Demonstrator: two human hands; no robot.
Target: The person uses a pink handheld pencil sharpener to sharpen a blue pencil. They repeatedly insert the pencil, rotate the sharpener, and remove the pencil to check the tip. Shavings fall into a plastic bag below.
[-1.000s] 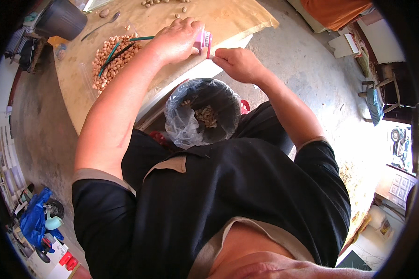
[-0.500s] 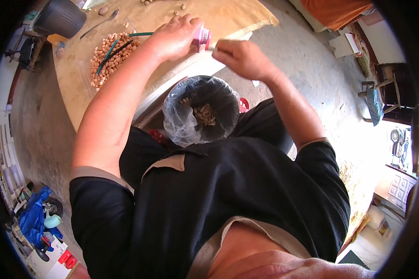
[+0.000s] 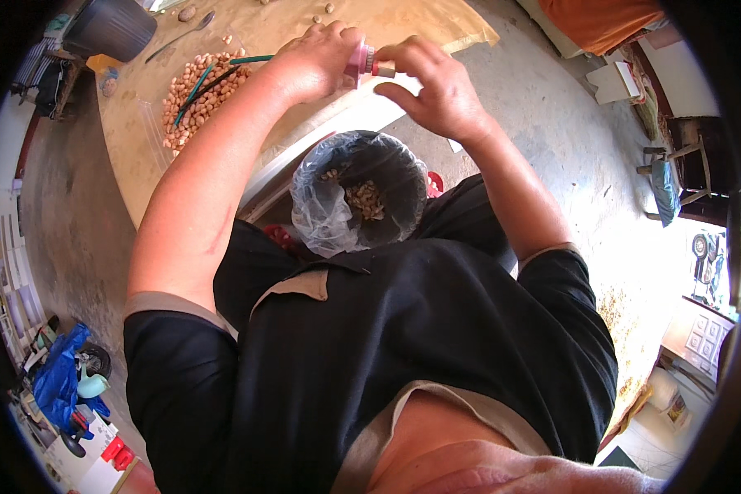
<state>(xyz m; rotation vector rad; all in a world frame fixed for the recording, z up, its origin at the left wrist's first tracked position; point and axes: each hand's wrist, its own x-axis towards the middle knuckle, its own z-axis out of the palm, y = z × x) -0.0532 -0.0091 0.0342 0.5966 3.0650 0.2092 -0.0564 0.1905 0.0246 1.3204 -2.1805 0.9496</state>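
Note:
My left hand is closed around a pink device over the table's near edge; its palm and fingers hide most of that device. A ridged round part sticks out on its right side, followed by a short brownish end piece. At this end piece is my right hand, fingers bent over its top and thumb held apart below. The right fingers are slightly blurred. Left of my left forearm, a heap of shelled nuts lies on the table in a clear tray, with a green and black stick-like tool across it.
Below my hands, between my knees, stands a bin lined with clear plastic, with shell bits inside. The yellowish covered table holds a spoon and a dark bucket. A stool stands on the floor at right.
My right hand has opened its fingers, thumb now apart, and shifted slightly up beside the pink device. The left hand keeps its hold with little movement.

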